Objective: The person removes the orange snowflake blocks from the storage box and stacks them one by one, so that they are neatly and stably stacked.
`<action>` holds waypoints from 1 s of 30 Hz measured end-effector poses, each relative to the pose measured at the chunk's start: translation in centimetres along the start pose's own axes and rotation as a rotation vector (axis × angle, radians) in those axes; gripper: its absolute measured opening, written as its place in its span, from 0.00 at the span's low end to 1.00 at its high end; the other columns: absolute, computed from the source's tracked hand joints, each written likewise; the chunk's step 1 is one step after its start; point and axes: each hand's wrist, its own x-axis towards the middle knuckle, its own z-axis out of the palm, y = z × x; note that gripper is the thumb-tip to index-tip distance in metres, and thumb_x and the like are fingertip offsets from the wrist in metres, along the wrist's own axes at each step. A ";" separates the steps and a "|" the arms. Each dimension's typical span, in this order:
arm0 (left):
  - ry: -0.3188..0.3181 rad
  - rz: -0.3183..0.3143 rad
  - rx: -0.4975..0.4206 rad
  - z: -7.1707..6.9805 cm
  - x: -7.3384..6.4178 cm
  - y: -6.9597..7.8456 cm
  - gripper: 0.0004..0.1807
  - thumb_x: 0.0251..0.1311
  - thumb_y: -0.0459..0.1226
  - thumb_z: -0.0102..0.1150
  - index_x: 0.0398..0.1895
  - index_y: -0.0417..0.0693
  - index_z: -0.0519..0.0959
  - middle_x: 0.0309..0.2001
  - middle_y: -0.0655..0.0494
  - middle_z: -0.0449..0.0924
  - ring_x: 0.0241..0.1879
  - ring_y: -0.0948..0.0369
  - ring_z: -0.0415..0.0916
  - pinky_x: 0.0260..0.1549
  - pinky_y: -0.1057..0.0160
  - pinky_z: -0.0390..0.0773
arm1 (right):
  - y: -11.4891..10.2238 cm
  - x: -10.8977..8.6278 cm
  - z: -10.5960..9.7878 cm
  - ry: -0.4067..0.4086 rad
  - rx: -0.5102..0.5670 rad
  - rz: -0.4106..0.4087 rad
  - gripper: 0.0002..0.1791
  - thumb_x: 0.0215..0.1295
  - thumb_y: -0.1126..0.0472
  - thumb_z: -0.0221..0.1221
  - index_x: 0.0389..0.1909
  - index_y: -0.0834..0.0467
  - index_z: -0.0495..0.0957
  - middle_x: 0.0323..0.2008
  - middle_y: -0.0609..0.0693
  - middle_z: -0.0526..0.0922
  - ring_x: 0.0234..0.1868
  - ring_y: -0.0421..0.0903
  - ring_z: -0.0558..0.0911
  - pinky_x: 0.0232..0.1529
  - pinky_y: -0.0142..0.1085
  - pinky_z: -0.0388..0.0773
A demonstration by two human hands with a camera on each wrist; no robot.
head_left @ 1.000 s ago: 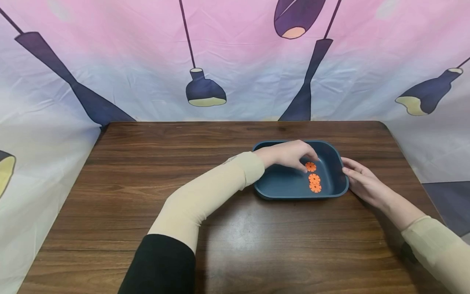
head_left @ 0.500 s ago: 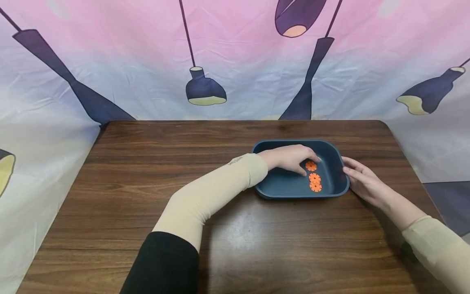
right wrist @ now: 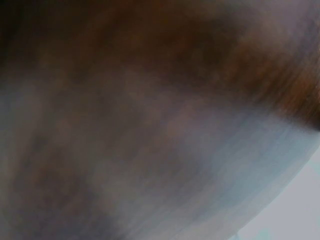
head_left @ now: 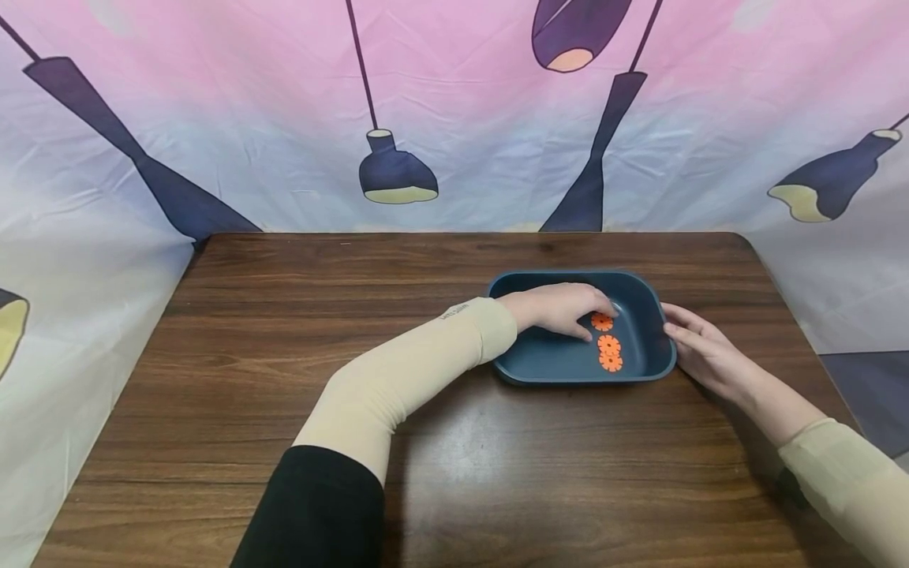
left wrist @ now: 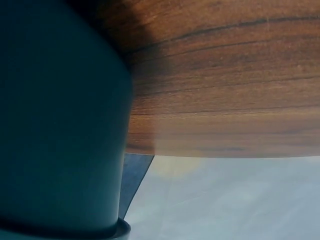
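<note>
In the head view, a dark blue rectangular plastic bin [head_left: 550,355] stands on the wooden table. Three small orange notched discs [head_left: 609,345] lie on its floor toward the right, in a rough column. My left hand [head_left: 557,306] reaches into the bin from the left, thumb and fingers spread around the farthest disc [head_left: 602,323], which shows partly under the fingers. At the bin's right end, my right hand [head_left: 703,351] holds the wall, thumb at the rim and fingers along the outside. The left wrist view is partly filled by the bin's dark wall [left wrist: 60,125].
The brown wooden table [head_left: 454,473] extends around the bin, its back edge close behind it. A printed cloth [head_left: 461,102] with lamp shapes hangs behind the table. The right wrist view is dark and blurred.
Inside the bin, my left hand has moved slightly down and toward the right, its fingers now partly covering the farthest disc. My right hand stays at the bin's right end.
</note>
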 end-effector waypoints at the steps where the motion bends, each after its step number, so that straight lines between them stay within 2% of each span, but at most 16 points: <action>1: 0.000 0.001 0.003 0.0 0.0 0.0 0.32 0.76 0.43 0.63 0.80 0.49 0.68 0.78 0.55 0.70 0.81 0.60 0.60 0.80 0.68 0.59 | 0.0 0.0 0.0 0.002 -0.002 0.001 0.22 0.87 0.65 0.42 0.68 0.42 0.73 0.64 0.33 0.80 0.64 0.27 0.79 0.61 0.21 0.77; 10: 0.027 0.010 0.056 0.1 0.0 0.1 0.28 0.75 0.40 0.64 0.76 0.48 0.74 0.74 0.55 0.75 0.78 0.60 0.66 0.78 0.66 0.63 | -0.1 -0.1 0.1 0.001 0.004 -0.001 0.22 0.87 0.65 0.41 0.68 0.42 0.74 0.64 0.33 0.80 0.65 0.26 0.78 0.61 0.20 0.76; 17: 0.071 0.025 0.089 0.3 0.0 0.1 0.20 0.75 0.40 0.64 0.67 0.51 0.82 0.66 0.57 0.82 0.68 0.62 0.76 0.71 0.67 0.72 | -0.1 -0.1 0.2 0.006 -0.002 0.001 0.22 0.87 0.65 0.42 0.68 0.41 0.74 0.64 0.32 0.81 0.64 0.26 0.79 0.61 0.20 0.76; 30: 0.071 -0.014 0.038 0.1 -0.2 0.2 0.17 0.74 0.39 0.66 0.63 0.51 0.84 0.62 0.56 0.82 0.58 0.63 0.77 0.63 0.68 0.76 | -0.2 -0.1 0.4 0.017 -0.010 0.000 0.22 0.86 0.65 0.42 0.67 0.42 0.74 0.63 0.32 0.81 0.63 0.26 0.79 0.61 0.20 0.77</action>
